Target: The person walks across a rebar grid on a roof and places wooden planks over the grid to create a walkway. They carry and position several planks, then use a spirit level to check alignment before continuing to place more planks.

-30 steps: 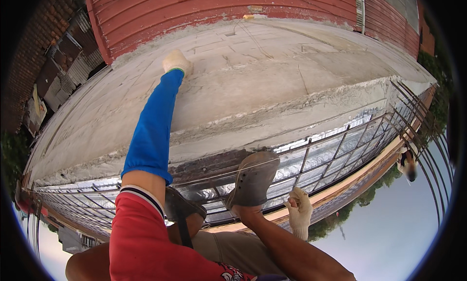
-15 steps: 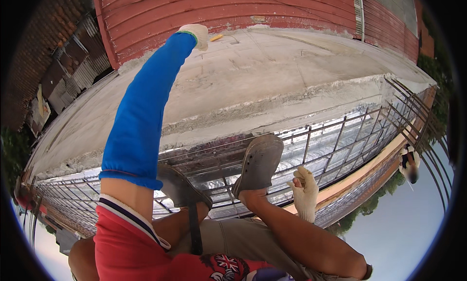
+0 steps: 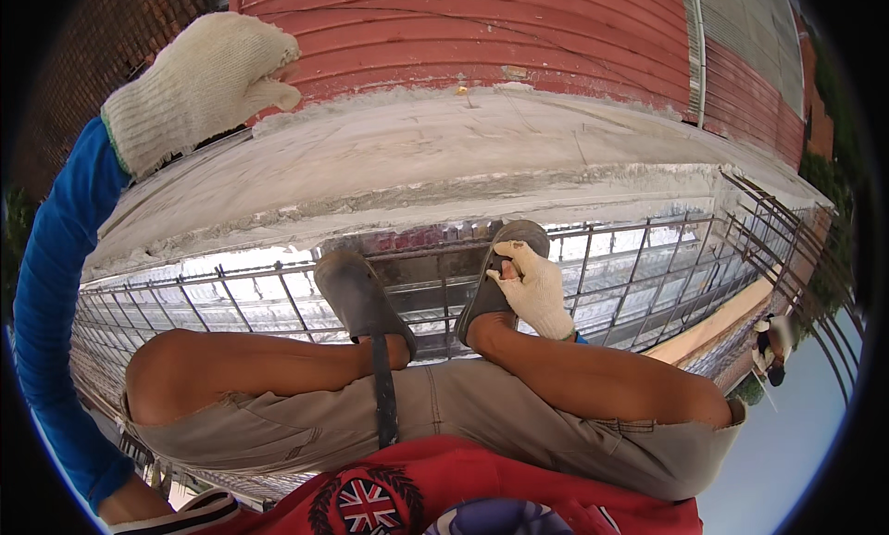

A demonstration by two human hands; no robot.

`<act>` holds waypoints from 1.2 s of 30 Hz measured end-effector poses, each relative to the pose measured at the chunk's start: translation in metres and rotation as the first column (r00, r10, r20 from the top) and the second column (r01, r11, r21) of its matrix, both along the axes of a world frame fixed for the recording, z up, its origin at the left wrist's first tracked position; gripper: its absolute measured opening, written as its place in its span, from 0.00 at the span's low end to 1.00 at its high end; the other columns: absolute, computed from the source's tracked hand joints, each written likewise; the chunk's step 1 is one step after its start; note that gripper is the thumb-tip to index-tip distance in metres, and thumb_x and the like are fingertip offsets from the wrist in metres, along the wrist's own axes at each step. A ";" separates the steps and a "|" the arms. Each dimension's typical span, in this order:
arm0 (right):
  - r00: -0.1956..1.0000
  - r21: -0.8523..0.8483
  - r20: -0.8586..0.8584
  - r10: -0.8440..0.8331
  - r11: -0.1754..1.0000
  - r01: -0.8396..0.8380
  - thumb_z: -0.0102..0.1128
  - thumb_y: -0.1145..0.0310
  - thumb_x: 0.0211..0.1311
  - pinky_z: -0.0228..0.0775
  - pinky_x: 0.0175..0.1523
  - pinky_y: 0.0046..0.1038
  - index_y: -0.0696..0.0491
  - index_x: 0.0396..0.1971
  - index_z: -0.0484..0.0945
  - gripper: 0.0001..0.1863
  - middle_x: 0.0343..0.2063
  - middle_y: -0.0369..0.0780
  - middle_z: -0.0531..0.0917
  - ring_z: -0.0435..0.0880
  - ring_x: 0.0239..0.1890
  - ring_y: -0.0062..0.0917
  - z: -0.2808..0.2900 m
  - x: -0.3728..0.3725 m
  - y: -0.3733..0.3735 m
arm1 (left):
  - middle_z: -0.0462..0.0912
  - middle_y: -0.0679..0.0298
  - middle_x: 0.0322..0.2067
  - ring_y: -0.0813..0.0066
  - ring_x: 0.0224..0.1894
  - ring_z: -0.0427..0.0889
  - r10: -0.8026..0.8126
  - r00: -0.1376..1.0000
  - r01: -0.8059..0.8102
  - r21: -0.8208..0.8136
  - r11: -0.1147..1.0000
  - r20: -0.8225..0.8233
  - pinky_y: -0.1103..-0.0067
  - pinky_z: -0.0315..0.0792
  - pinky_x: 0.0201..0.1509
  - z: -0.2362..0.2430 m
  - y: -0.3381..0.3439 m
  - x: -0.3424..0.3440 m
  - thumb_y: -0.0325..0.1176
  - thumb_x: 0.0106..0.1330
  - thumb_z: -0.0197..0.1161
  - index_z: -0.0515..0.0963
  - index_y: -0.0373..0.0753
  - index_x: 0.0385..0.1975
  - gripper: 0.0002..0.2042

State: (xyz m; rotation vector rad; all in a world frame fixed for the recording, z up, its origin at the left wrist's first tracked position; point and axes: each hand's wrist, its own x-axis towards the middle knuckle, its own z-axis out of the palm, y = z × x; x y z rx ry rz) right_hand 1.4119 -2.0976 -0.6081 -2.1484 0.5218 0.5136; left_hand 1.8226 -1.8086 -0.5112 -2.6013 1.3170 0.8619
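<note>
My left hand (image 3: 204, 81), in a white knit glove below a blue sleeve, is raised at the upper left. Its fingers lie together and the thumb stands apart, with nothing visible between them. My right hand (image 3: 535, 292), also gloved, is curled in front of my right shoe (image 3: 520, 231). Bare skin shows at a fingertip; what the fingers hold, if anything, cannot be made out. Below that hand runs a grid of steel bars (image 3: 630, 267) over shiny metal sheeting. The grey concrete slab (image 3: 417, 155) lies beyond my feet.
A red corrugated wall (image 3: 482, 35) rises behind the slab, with a small yellow-orange thing (image 3: 461, 91) at its foot. Bare rebar ends (image 3: 787, 248) jut out at the right, and a person (image 3: 771, 345) is below them. A dark strap (image 3: 383, 391) hangs between my legs.
My left hand has drawn back from the far slab and swung up to the left. My right hand has moved up and left to my shoe. The view has shifted.
</note>
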 end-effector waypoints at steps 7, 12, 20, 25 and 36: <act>0.987 -0.191 0.119 0.110 0.978 -0.086 0.75 0.68 0.65 0.81 0.35 0.39 0.47 0.48 0.86 0.13 0.28 0.43 0.88 0.90 0.30 0.42 -0.016 -0.002 0.012 | 0.87 0.60 0.54 0.67 0.58 0.86 0.857 0.333 -0.936 -0.025 0.352 -0.393 0.68 0.79 0.70 0.118 0.166 -0.134 0.28 0.60 0.84 0.82 0.35 0.62 0.28; 0.978 -0.227 0.123 0.170 0.964 -0.139 0.74 0.66 0.66 0.81 0.34 0.39 0.47 0.47 0.86 0.12 0.26 0.42 0.88 0.89 0.28 0.40 -0.010 0.001 0.007 | 0.83 0.51 0.64 0.60 0.67 0.83 0.779 0.574 -0.776 -0.471 0.420 -0.252 0.64 0.71 0.77 0.165 0.194 -0.200 0.56 0.72 0.73 0.77 0.30 0.67 0.36; 0.912 -0.241 0.339 0.232 0.958 -0.154 0.83 0.67 0.57 0.79 0.32 0.38 0.49 0.47 0.87 0.18 0.22 0.38 0.85 0.87 0.26 0.36 -0.024 -0.002 0.004 | 0.81 0.40 0.66 0.40 0.69 0.79 0.646 0.758 -0.615 -0.426 0.663 -0.089 0.50 0.67 0.76 0.174 0.177 -0.242 0.55 0.72 0.64 0.79 0.27 0.66 0.35; 0.848 -0.165 0.403 0.345 0.938 -0.304 0.87 0.68 0.50 0.74 0.29 0.35 0.51 0.49 0.87 0.25 0.19 0.33 0.81 0.83 0.23 0.31 -0.026 0.001 -0.001 | 0.83 0.44 0.64 0.36 0.66 0.80 0.445 0.889 -0.444 -0.443 0.779 -0.108 0.48 0.69 0.73 0.183 0.171 -0.233 0.36 0.65 0.59 0.82 0.32 0.63 0.27; 0.591 -0.156 0.555 0.586 0.771 -0.618 0.78 0.63 0.50 0.69 0.36 0.44 0.54 0.45 0.84 0.22 0.26 0.38 0.79 0.79 0.28 0.40 -0.051 0.001 -0.007 | 0.85 0.53 0.62 0.46 0.64 0.82 0.449 0.893 -0.356 -0.568 0.742 0.026 0.53 0.71 0.68 0.163 0.152 -0.235 0.64 0.64 0.75 0.83 0.41 0.62 0.36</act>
